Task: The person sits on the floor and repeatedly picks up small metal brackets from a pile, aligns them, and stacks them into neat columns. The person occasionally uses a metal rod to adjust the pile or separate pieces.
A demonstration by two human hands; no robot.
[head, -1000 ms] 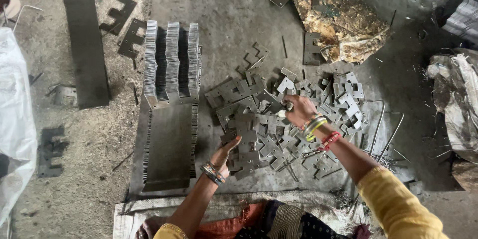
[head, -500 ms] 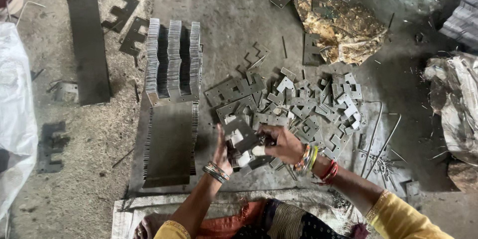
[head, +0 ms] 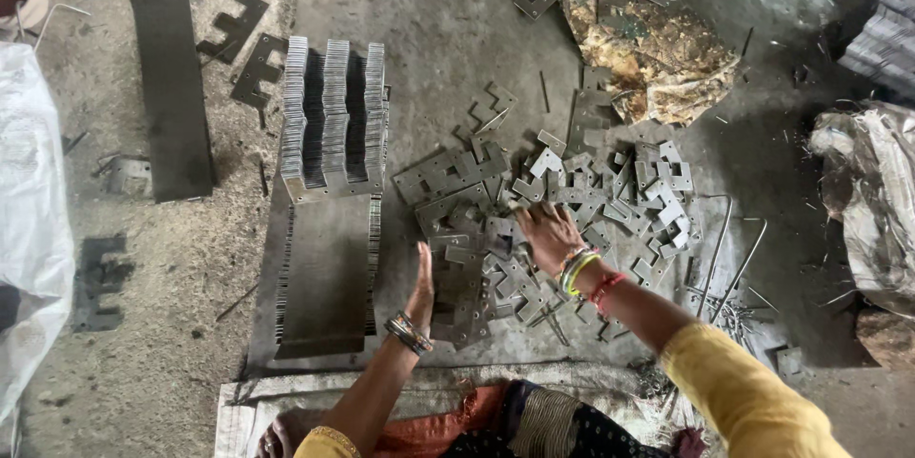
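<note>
Two hands work over our loose pile of stamped metal plates, which lies on the concrete floor just right of the sheet. Our right hand lies palm down, fingers spread flat on the plates; we cannot tell whether it grips one. Our left hand stands edge-on, fingers straight and together, touching the pile's left edge. Plates point every way. Upright stacked plates stand at the sheet's far end, rows running away from us.

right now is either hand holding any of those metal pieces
Neither clearly. The right hand lies palm-down on the loose pieces; the left hand stands edge-on beside them.
</note>
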